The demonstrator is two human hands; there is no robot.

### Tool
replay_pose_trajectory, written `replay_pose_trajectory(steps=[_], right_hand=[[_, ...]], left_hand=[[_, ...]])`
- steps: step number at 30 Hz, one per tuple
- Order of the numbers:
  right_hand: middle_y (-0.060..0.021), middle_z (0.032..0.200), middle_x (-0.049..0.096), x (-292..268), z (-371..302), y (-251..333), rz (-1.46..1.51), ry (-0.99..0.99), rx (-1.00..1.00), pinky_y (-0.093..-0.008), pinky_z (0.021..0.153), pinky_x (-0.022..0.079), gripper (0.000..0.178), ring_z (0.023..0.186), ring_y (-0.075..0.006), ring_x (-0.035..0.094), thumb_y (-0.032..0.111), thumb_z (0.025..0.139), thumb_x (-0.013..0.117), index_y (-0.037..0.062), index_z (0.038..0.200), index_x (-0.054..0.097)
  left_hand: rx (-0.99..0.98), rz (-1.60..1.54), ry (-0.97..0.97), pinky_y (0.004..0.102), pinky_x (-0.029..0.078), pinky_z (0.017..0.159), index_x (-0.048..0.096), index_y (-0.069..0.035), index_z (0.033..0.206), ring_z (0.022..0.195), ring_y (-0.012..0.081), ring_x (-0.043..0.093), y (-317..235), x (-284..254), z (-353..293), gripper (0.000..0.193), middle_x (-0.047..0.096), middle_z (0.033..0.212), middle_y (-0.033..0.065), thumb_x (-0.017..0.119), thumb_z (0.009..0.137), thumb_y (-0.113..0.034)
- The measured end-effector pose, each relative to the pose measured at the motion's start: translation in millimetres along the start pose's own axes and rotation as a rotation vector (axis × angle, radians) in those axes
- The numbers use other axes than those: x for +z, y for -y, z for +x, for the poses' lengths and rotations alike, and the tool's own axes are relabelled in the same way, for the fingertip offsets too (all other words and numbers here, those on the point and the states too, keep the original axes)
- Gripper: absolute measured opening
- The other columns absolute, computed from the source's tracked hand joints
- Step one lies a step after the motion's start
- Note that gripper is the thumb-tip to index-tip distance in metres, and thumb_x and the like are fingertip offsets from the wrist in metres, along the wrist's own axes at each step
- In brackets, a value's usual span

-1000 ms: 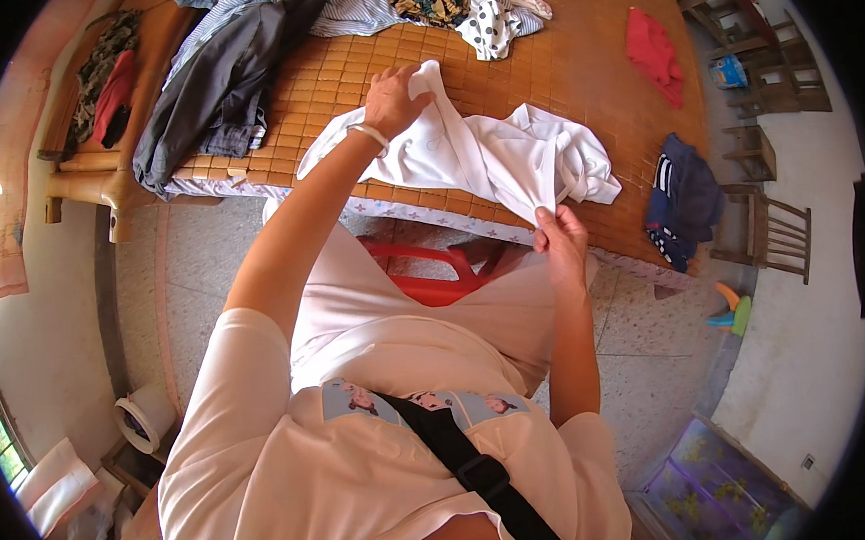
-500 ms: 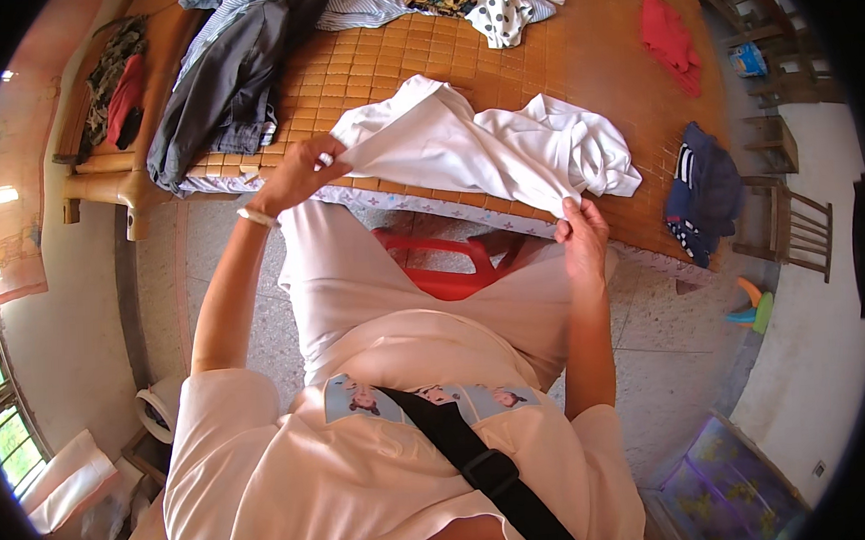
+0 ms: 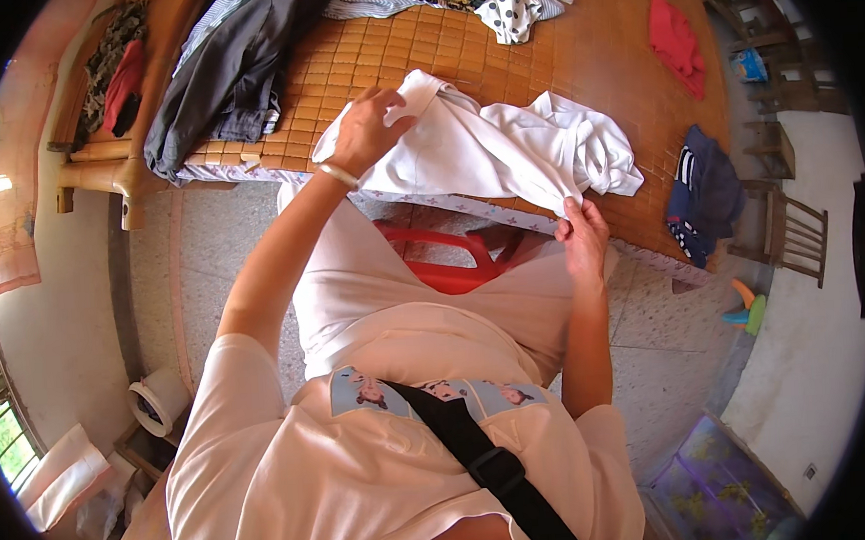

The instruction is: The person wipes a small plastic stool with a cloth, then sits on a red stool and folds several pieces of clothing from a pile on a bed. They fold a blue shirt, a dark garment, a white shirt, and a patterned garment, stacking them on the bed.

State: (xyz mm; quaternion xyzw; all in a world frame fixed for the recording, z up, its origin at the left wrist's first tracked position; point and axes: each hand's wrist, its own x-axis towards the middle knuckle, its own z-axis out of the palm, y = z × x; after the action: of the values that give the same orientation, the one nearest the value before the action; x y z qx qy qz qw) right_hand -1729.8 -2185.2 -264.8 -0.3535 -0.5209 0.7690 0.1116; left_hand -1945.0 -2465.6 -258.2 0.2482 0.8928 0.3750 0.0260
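Note:
A white garment point(image 3: 485, 155) lies partly spread along the near edge of the bed, bunched at its right end. Its exact kind cannot be made out. My right hand point(image 3: 584, 238) pinches the near corner of this cloth between thumb and fingers, just over the edge. Above the garment's left end is my left hand point(image 3: 369, 132), its fingers apart and bent, with nothing gripped. A pale bracelet circles that wrist.
The bed carries a woven brown mat point(image 3: 382, 53). Dark trousers point(image 3: 222, 81) lie at its left, a polka-dot cloth point(image 3: 510, 10) at the back, a red cloth point(image 3: 675, 47) and dark blue clothing point(image 3: 707, 192) at right. A red plastic stool point(image 3: 447, 259) shows between my knees.
My left hand has let go of the garment's left edge and moved right and farther over the cloth. My right hand keeps its pinch in nearly the same place.

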Motion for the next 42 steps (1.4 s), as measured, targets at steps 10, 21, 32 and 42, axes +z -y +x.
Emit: replay_pose_trajectory(steps=[10, 21, 32, 42], right_hand=[[0.0013, 0.068, 0.051, -4.9, -2.4, 23.7, 0.063, -0.008, -0.141, -0.0218, 0.046, 0.033, 0.014, 0.053, -0.0066, 0.043, 0.015, 0.088, 0.063, 0.0044, 0.084, 0.055], [0.0027, 0.070, 0.049, -7.8, 1.7, 21.7, 0.128, -0.027, -0.091, -0.0229, 0.050, 0.033, 0.012, 0.056, -0.0075, 0.041, 0.015, 0.088, 0.064, 0.0061, 0.086, 0.055], [0.0016, 0.071, 0.051, -17.9, -2.2, 23.3, 0.081, -0.095, -0.065, -0.0229, 0.049, 0.033, 0.012, 0.056, -0.0074, 0.041, 0.016, 0.089, 0.063, 0.0051, 0.088, 0.056], [-0.0001, 0.071, 0.053, -23.9, -6.3, 23.4, 0.019, -0.070, -0.131, -0.0228, 0.047, 0.034, 0.012, 0.053, -0.0080, 0.043, 0.013, 0.088, 0.064, 0.0037, 0.088, 0.056]], left_hand=[[-0.231, -0.118, -0.071, 0.0395, 0.051, 0.071, 0.063, -0.003, 0.090, 0.075, 0.0301, 0.064, 7.2, -1.6, 36.4, 0.022, 0.066, 0.085, 0.0154, 0.050, 0.084, -0.020], [-0.846, -1.016, 0.105, 0.0305, 0.053, 0.070, 0.059, 0.006, 0.102, 0.075, 0.0200, 0.063, 49.9, -48.0, -70.0, 0.036, 0.064, 0.090, 0.0129, 0.058, 0.089, -0.027], [-0.553, -0.945, 0.122, 0.0226, 0.046, 0.074, 0.057, 0.003, 0.104, 0.080, 0.0108, 0.057, 51.0, -38.6, -84.5, 0.025, 0.061, 0.088, 0.0044, 0.060, 0.086, -0.014], [-0.624, -0.958, 0.053, 0.0232, 0.048, 0.079, 0.045, -0.005, 0.132, 0.088, 0.0116, 0.059, 18.1, -44.2, -72.3, 0.042, 0.062, 0.100, 0.0072, 0.049, 0.090, -0.007]])
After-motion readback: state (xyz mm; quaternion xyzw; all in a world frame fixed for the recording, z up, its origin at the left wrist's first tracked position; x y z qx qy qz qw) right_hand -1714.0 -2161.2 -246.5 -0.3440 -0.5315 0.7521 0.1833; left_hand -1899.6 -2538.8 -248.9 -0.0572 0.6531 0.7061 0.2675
